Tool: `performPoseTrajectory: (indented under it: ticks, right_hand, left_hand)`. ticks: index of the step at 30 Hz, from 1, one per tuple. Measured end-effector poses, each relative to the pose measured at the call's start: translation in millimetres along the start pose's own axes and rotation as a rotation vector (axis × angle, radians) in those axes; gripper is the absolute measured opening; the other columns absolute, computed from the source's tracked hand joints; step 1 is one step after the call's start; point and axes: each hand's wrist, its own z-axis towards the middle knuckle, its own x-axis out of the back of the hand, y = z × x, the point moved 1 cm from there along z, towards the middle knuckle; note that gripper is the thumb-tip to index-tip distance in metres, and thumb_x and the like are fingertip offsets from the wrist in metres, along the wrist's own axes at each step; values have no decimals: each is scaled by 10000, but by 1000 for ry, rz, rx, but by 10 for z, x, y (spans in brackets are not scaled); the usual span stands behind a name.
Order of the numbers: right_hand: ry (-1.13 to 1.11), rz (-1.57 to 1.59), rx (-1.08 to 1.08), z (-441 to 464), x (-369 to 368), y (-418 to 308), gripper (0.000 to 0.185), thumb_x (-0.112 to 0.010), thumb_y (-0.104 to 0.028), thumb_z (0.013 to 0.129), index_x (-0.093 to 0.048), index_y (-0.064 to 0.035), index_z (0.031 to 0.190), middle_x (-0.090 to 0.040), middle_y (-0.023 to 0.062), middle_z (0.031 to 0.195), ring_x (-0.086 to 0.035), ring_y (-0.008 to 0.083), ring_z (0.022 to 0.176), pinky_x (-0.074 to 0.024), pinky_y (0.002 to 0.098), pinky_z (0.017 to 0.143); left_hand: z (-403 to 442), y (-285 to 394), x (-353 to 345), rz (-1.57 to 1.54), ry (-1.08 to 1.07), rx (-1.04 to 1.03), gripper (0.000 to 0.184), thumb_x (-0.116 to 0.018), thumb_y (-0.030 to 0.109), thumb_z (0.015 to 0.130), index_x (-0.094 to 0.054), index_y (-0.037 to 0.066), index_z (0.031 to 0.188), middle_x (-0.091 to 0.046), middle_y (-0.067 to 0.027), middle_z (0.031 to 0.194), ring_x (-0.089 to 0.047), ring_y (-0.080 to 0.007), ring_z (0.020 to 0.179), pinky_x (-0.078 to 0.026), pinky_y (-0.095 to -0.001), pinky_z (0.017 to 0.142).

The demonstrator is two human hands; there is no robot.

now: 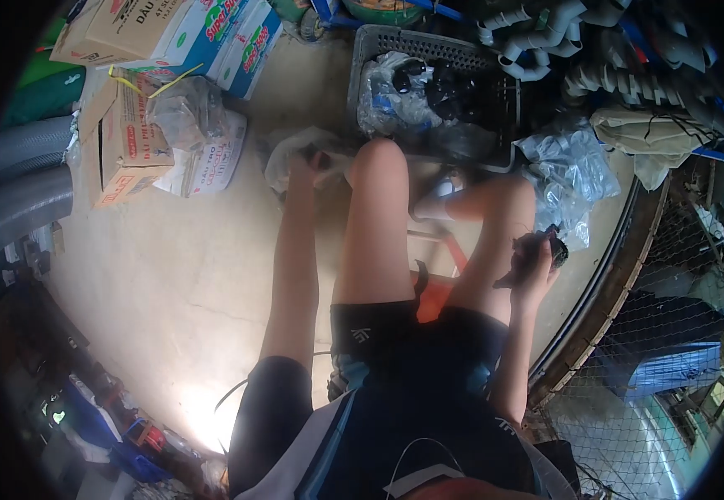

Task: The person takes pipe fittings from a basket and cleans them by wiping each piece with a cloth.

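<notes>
My right hand (534, 268) is wrapped round a dark, crumpled object (555, 252) beside my right knee; what it is cannot be made out. On the other side, my left hand (305, 164) reaches down to a translucent plastic bag (283, 158) on the floor, left of my left knee. Something small and dark shows at its fingers, too blurred to name. Beyond my knees stands a black plastic crate (362, 83) with clear bags (399, 100) and black parts (454, 92) inside. An orange stool (434, 298) is under me.
Cardboard boxes (120, 33), an open carton (129, 142) and a white bucket (220, 154) stand at the left. Grey pipe fittings (545, 37) lie at the upper right. Clear plastic bags (570, 175) rest right of the crate, near wire netting (670, 275).
</notes>
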Motion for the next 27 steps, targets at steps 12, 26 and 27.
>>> performPoseTrajectory:
  ticks: [12, 26, 27]
  right_hand:
    - [-211, 518, -296, 532, -480, 58, 383, -450, -391, 876, -490, -62, 1068, -563, 51, 892, -560, 143, 738, -440, 255, 577]
    - [-131, 1021, -564, 1653, -951, 190, 487, -377, -477, 860, -485, -54, 1076, -596, 103, 883, -578, 219, 810, -452, 341, 743]
    - [-219, 1024, -553, 1686, -917, 249, 517, -376, -499, 852, -492, -46, 1074, -597, 106, 895, -581, 217, 820, -450, 333, 753]
  left_hand:
    - [-416, 142, 113, 341, -67, -265, 342, -496, 221, 820, -483, 84, 1134, -473, -98, 1109, -484, -239, 993, -444, -363, 751]
    - [-247, -1313, -2475, 1840, -920, -943, 449, -621, 183, 759, -494, 21, 1158, -581, -164, 1066, -547, -269, 1005, -429, -340, 813]
    - [-46, -1487, -2620, 1913, -993, -1071, 624, -661, 234, 696, -420, -18, 1214, -501, -245, 1163, -471, -388, 1093, -372, -394, 926]
